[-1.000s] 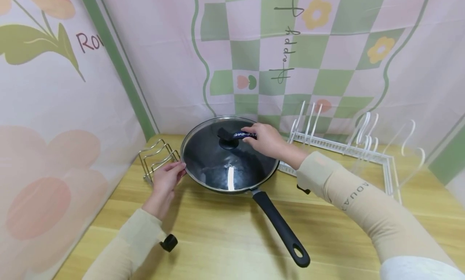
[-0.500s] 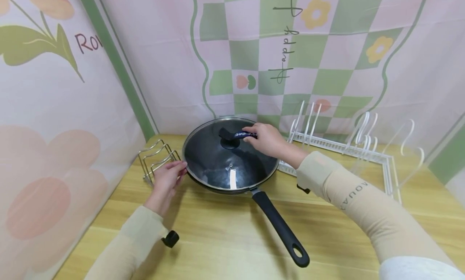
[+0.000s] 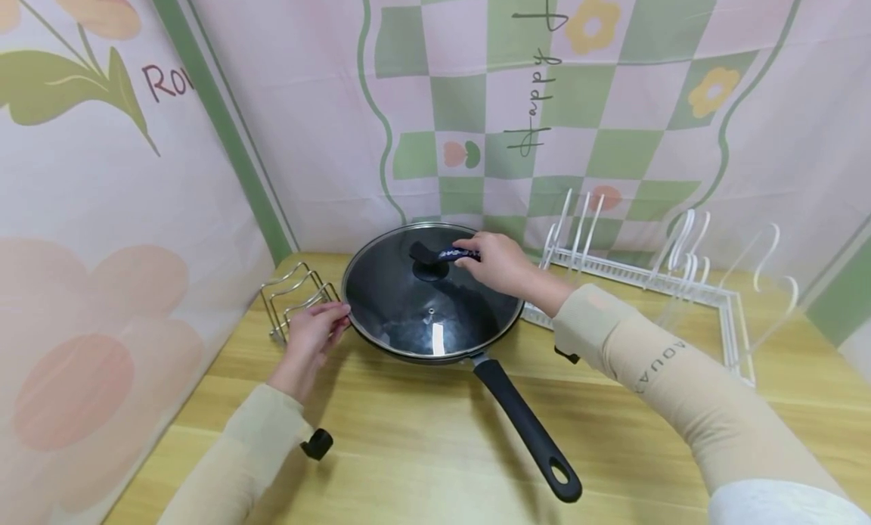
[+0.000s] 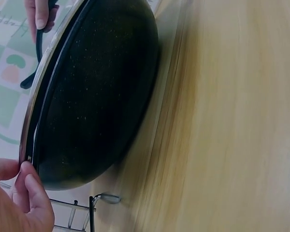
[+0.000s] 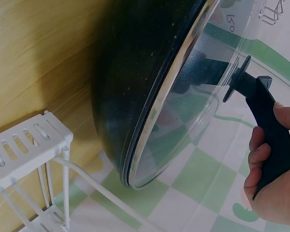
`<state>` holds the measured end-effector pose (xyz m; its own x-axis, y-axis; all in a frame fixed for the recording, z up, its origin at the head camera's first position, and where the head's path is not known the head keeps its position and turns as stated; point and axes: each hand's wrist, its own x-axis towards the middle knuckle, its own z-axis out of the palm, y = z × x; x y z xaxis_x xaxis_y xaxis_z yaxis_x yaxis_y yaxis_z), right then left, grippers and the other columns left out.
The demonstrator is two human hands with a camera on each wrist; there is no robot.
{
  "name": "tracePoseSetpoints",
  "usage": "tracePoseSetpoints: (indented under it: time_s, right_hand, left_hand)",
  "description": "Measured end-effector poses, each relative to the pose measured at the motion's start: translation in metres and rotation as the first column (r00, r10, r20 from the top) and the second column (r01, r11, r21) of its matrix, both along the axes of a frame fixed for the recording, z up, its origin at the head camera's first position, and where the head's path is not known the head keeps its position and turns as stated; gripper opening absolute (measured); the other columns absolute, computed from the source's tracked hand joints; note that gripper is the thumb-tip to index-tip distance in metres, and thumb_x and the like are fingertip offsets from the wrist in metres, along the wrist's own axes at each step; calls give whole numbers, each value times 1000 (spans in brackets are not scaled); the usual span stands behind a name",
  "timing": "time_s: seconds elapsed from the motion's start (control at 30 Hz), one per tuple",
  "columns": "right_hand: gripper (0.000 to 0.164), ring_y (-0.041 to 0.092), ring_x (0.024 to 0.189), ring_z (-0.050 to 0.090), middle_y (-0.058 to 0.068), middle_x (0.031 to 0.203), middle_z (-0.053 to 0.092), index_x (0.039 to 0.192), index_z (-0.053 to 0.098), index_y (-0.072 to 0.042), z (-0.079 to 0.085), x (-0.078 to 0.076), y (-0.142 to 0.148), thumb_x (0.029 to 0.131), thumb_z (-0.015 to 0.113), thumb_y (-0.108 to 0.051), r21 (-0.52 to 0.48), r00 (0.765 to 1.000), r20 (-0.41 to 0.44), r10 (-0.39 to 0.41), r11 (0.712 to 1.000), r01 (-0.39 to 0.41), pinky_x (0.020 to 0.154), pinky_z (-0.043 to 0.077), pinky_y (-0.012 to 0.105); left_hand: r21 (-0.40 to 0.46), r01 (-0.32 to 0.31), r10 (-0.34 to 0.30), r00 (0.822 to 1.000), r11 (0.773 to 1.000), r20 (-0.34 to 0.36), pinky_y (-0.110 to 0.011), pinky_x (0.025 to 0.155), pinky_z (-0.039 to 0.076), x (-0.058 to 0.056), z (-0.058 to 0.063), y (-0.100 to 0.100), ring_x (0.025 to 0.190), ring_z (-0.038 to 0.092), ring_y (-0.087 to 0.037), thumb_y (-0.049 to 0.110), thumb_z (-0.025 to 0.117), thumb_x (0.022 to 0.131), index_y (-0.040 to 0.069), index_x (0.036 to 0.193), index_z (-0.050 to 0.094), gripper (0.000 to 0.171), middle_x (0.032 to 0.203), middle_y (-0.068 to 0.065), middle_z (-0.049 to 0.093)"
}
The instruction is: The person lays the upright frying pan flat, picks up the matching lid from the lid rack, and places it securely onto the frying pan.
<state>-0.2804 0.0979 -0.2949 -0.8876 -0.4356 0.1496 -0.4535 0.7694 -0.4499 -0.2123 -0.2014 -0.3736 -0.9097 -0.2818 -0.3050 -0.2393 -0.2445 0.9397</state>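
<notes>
A black frying pan stands on the wooden table with its long black handle toward me at the right. Over it lies a round glass lid with a metal rim, apparently seated on the pan's edge. My right hand grips the lid's black curved handle, fingers wrapped round it. At the left side, my left hand pinches the lid's rim between thumb and fingers, as the left wrist view shows close up. The pan's inside is dark through the glass.
Left of the pan, behind my left hand, stands a small metal wire rack. A white dish rack with upright prongs is at the right, partly behind my right forearm. A patterned cloth hangs along the back.
The lid has shifted slightly toward me and to the right, lining up more closely with the pan's rim. Both hands keep their hold and have barely moved.
</notes>
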Motion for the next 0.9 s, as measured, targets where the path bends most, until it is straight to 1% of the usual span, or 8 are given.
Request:
tracePoseSetpoints:
  time_s: [0.07,0.2,0.4,0.5,0.6,0.73,0.9]
  right_hand:
    - [43,25,69,50,16,104,64,141,61,-3,0,0,0,102,66,-20,-3,1000,4,-2,1000,2,63,43,36]
    - [43,23,66,49,17,106,64,141,61,-3,0,-1,-1,102,66,-21,-10,1000,17,-6,1000,6,61,43,35]
    - [44,21,61,47,17,109,64,142,60,-3,0,0,-1,102,66,-21,-11,999,32,-5,1000,5,58,42,33]
    - [44,19,57,46,17,109,64,142,60,-3,0,1,-1,102,66,-20,-14,999,35,-4,1000,5,57,41,32]
    - [43,18,54,45,17,106,63,142,60,-3,0,1,-1,102,66,-20,-18,999,44,-7,1000,7,55,41,31]
    - [43,18,56,46,16,104,62,142,60,-4,-1,0,0,103,66,-20,-16,999,43,-8,1000,9,56,42,32]
    - [43,22,66,50,16,106,63,142,60,-3,-1,-1,-1,102,66,-20,-7,1000,23,-6,1000,6,61,44,34]
  left_hand:
    - [-17,9,-9,1000,1000,-3,-12,59,53,0,1,0,63,62,-4,-2,69,95,0,103,66,9,73,3,66]
    - [-41,23,-24,1000,999,-20,-13,58,54,-1,2,0,59,61,-4,-4,67,94,-2,101,66,7,70,2,65]
    - [-43,40,-41,999,998,-34,-15,61,56,-1,3,-1,59,61,-5,-7,64,94,-7,101,66,8,69,1,64]
    - [-38,41,-43,998,998,-47,-15,62,56,0,3,-1,60,62,-5,-9,64,93,-9,102,66,9,70,1,64]
    - [-36,38,-40,998,999,-54,-14,62,56,0,3,0,60,61,-5,-9,64,93,-9,101,67,9,70,1,64]
    - [-48,35,-38,998,998,-50,-14,63,56,-1,2,0,60,61,-4,-8,65,93,-8,102,66,9,70,2,64]
    - [-55,29,-32,998,998,-46,-15,65,57,-3,0,0,62,62,-4,-8,65,94,-9,106,64,12,73,2,65]
